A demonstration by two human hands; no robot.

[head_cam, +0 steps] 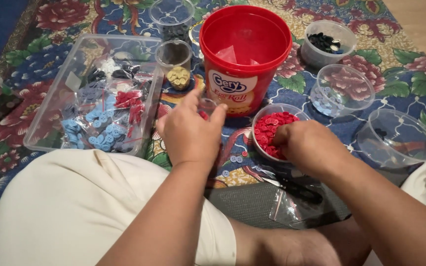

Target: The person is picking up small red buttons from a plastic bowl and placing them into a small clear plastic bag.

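My left hand is raised in front of the red bucket and pinches a small clear plastic bag with something red in it. My right hand reaches into a clear round cup of red buttons, its fingertips buried among them. What the right fingers hold is hidden.
A clear rectangular box at left holds bagged blue, red, black and white buttons. Round clear cups hold yellow buttons, black buttons and pale blue buttons; another cup is near my right arm. Scissors and an empty bag lie by my knee.
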